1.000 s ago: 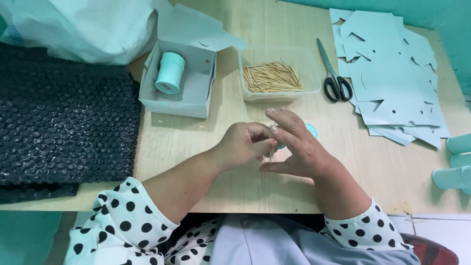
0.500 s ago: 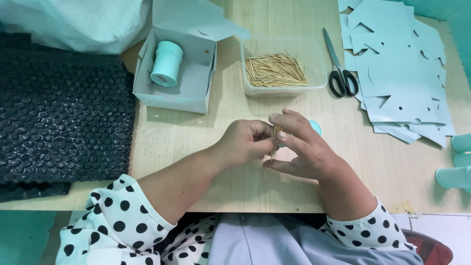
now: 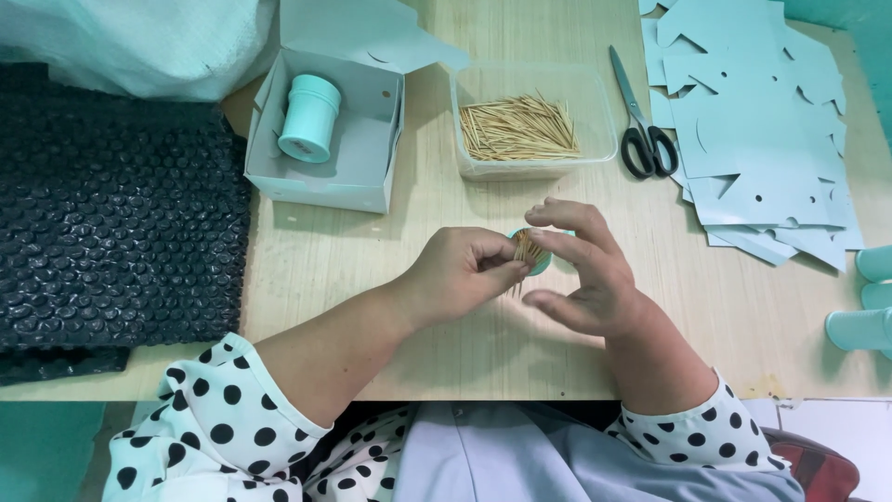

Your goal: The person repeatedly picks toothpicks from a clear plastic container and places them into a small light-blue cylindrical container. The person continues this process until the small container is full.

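open pale-teal carton (image 3: 358,177), clear plastic tub (image 3: 595,112)

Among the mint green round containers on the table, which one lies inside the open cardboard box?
The capped container at upper left, alone inside the open box. One other sits between the hands; the rest lie at the table's right edge.

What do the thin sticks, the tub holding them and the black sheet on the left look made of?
Thin pale sticks: likely wood or bamboo, matte tan. Clear rectangular tub: probably plastic, see-through with glossy walls. Black sheet: apparently plastic bubble wrap, rows of shiny rounded bumps.
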